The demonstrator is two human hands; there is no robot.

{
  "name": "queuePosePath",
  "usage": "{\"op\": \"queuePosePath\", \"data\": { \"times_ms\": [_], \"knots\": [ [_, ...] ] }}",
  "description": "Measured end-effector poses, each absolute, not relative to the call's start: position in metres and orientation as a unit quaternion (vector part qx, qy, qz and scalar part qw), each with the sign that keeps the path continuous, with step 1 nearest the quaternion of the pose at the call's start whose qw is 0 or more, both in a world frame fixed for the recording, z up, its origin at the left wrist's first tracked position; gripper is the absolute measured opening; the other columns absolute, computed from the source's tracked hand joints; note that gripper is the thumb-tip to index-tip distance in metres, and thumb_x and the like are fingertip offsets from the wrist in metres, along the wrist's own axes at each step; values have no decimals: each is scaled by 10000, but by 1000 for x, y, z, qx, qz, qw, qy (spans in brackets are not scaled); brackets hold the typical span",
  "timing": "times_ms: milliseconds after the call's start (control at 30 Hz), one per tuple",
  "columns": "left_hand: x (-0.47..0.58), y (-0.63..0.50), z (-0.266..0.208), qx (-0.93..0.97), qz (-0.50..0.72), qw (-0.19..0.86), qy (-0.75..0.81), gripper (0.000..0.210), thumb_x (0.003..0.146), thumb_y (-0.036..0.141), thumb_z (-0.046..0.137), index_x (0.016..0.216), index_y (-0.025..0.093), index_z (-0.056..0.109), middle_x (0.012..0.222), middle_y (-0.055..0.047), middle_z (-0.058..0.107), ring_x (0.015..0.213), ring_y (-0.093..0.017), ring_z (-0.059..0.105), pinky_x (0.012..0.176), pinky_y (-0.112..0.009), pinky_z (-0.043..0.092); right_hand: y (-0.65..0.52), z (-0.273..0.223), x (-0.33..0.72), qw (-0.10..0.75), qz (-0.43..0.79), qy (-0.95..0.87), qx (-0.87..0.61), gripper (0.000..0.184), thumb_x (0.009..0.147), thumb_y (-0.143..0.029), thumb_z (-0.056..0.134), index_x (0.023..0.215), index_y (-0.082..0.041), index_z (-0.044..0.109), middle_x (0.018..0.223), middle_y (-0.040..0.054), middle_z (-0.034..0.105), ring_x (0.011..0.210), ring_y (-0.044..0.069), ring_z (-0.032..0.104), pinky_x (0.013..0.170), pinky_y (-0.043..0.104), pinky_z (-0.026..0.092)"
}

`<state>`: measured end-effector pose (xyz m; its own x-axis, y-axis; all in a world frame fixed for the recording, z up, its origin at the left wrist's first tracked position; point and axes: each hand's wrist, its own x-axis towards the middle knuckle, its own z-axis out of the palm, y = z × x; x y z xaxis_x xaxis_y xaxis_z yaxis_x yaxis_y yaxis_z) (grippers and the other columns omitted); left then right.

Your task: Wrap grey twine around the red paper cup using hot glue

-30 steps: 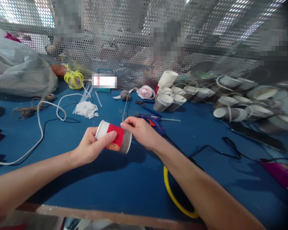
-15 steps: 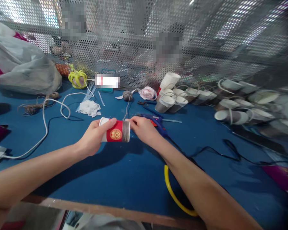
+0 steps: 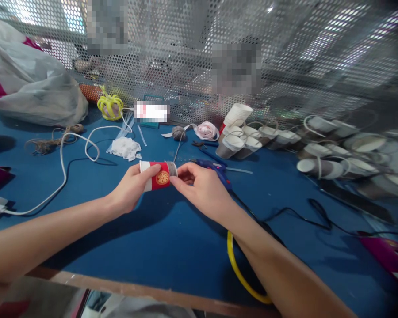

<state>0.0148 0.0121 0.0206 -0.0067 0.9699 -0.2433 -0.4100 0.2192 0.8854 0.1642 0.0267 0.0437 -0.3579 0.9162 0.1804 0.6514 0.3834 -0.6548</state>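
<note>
While on its side, red-and-white paper cup between both hands.

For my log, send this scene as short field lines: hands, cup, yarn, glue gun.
Left hand: grips the paper cup
Right hand: at the cup's wrapped end
Cup: held sideways over the blue table
Yarn: grey, wound round that end, a strand leading to the ball
Glue gun: on the table, beyond the right hand
</note>
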Motion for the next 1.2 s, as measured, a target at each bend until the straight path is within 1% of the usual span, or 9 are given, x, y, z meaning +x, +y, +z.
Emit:
{"op": "queuePosePath", "data": {
  "times_ms": [300,633,800,967,1067,1200],
  "knots": [
    [14,11,17,356,537,618,450,188,699,292,629,761,119,666,669,-20,676,589,-104,574,580,-192,428,27,40,164,270,212,-790,-508,74,714,-229,548,661,-179,537,633,22,624,568,141,572,561,260,447],
    [16,9,18,369,526,598,480,212,702,300,615,789,116,674,628,-12,659,557,-106,560,545,-192,415,27,39,162,269,214,-788,-511,68,712,-230,535,667,-181,521,644,23,614,574,141,559,550,261,434],
    [15,11,18,352,526,618,466,195,698,298,618,770,125,672,670,-23,679,595,-115,585,579,-201,430,28,40,165,274,228,-782,-511,60,710,-216,546,671,-174,528,647,24,618,577,137,563,568,260,443],
    [14,14,21,311,521,644,467,167,681,282,631,717,120,649,630,-26,671,555,-120,587,543,-209,434,28,45,167,271,275,-784,-486,94,751,-246,521,729,-169,569,690,26,646,605,130,586,563,243,454],
    [14,13,20,308,522,651,457,172,679,284,637,720,118,654,636,-33,674,554,-119,589,538,-206,435,27,44,166,276,256,-785,-492,77,728,-245,546,708,-172,554,673,22,636,596,132,579,584,257,464],
    [14,12,17,322,531,643,449,195,668,295,657,740,114,662,659,-37,677,576,-118,587,563,-205,435,26,41,164,278,233,-786,-501,64,706,-228,553,676,-179,526,644,19,611,571,133,561,575,266,463]
  ]
}}
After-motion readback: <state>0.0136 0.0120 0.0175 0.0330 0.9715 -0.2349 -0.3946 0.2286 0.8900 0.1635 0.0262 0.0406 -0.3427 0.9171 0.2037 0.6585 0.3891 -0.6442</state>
